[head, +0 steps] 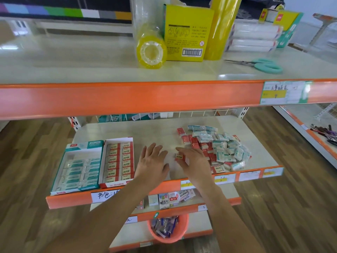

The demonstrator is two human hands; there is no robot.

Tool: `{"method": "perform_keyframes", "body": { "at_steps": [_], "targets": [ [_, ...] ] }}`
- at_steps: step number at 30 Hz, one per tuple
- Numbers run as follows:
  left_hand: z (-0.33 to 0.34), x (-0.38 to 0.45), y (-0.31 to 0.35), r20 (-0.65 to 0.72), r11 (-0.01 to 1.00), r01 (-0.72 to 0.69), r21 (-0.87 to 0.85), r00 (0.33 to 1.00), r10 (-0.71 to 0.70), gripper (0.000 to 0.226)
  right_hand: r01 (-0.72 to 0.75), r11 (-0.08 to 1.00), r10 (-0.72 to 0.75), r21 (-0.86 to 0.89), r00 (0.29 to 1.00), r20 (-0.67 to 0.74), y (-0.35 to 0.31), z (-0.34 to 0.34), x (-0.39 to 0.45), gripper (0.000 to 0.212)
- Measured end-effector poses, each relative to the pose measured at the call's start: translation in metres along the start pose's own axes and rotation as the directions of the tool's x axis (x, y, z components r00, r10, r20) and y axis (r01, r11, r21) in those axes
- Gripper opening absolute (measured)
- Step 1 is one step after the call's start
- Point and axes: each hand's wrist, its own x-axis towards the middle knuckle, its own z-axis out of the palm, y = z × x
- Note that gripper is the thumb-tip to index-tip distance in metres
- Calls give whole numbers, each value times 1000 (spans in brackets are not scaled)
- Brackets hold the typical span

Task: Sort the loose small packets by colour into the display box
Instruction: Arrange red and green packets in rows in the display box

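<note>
A heap of loose small packets (217, 148), red ones and teal-and-white ones, lies on the right of the middle shelf. Two display boxes stand at the left: a teal box (80, 166) with teal packets and a red box (118, 161) filled with rows of red packets. My right hand (193, 161) is at the left edge of the heap and pinches one red packet (179, 156) with thumb and fingers. My left hand (152, 162) hovers flat with spread fingers over the bare shelf between the red box and the heap, holding nothing.
The middle shelf (164, 132) has an orange front rail with labels. The upper shelf carries yellow tape rolls (151, 52), a yellow box (187, 33) and teal scissors (262, 64). Below are small cartons (169, 199) and an orange basket (167, 229).
</note>
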Motion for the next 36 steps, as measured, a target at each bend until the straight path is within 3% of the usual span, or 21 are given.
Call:
{"method": "perform_keyframes", "body": {
  "at_steps": [5, 8, 15, 23, 29, 36],
  "targets": [
    [-11, -2, -13, -20, 1000, -13, -11, 1000, 13, 41, 60, 993, -70, -106, 993, -97, -15, 11, 7, 35],
    [-17, -5, -23, -58, 1000, 4, -13, 998, -5, 41, 59, 985, -73, -163, 994, -84, -27, 14, 10, 33],
    [-29, -14, -48, -58, 998, 53, 27, 997, -52, 47, 86, 988, -98, -132, 992, -84, -54, 26, 17, 31],
    [-41, -26, -78, -136, 994, 104, 18, 986, -101, 44, 87, 991, -77, -98, 992, 103, -86, 28, 31, 36],
    [-45, -36, -95, -216, 993, 112, 27, 971, -104, 44, 107, 988, -88, -111, 983, 162, -102, 41, 36, 35],
    [-50, -48, -108, -101, 982, 190, 3, 977, -189, 51, 126, 986, -99, -108, 968, 230, -123, 49, 32, 34]
  ]
}}
